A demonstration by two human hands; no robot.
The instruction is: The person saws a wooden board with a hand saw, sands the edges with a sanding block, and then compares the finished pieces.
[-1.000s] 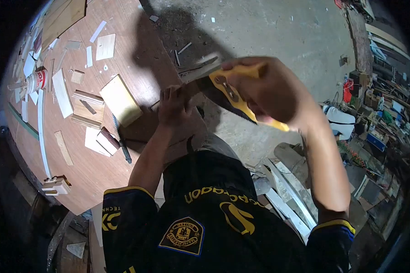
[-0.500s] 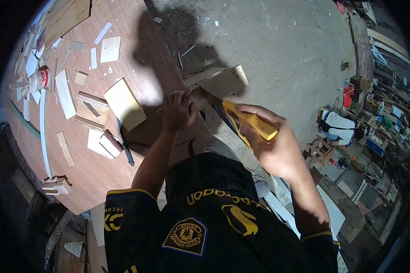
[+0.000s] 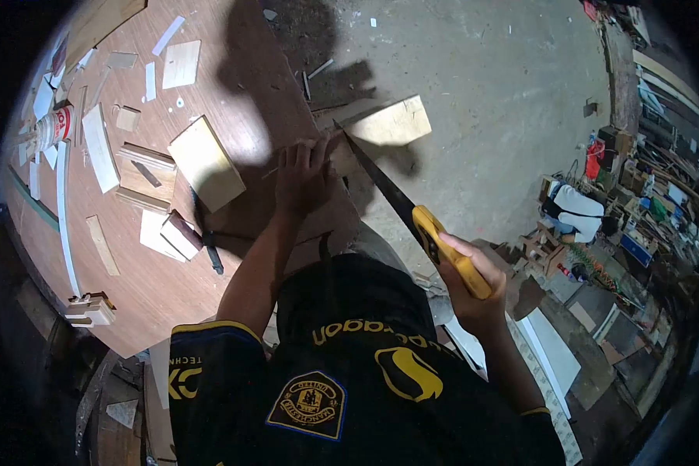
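Observation:
My right hand (image 3: 478, 276) is wrapped around the yellow handle of a handsaw (image 3: 384, 182). Its dark blade slants up and left, with the tip at the wooden board (image 3: 396, 122). That pale board juts past the table edge over the floor, its outer end brightly lit. At the same edge, my left hand (image 3: 307, 177) bears down on the board's near part, fingers bent over it; shadow hides some of the contact. Left of this hand lies a flat wood block (image 3: 207, 163) on the table (image 3: 155, 287).
A black-handled tool (image 3: 212, 252), a small wooden tray-like piece (image 3: 145, 179) and several offcuts lie on the table. A white container with a red label (image 3: 54, 128) stands far left. Planks and clutter (image 3: 652, 194) line the floor's right side.
My right hand has drawn the saw back, down and right, so more blade shows. The board's outer end now catches more light. My left hand stays on the board while the view shifts slightly.

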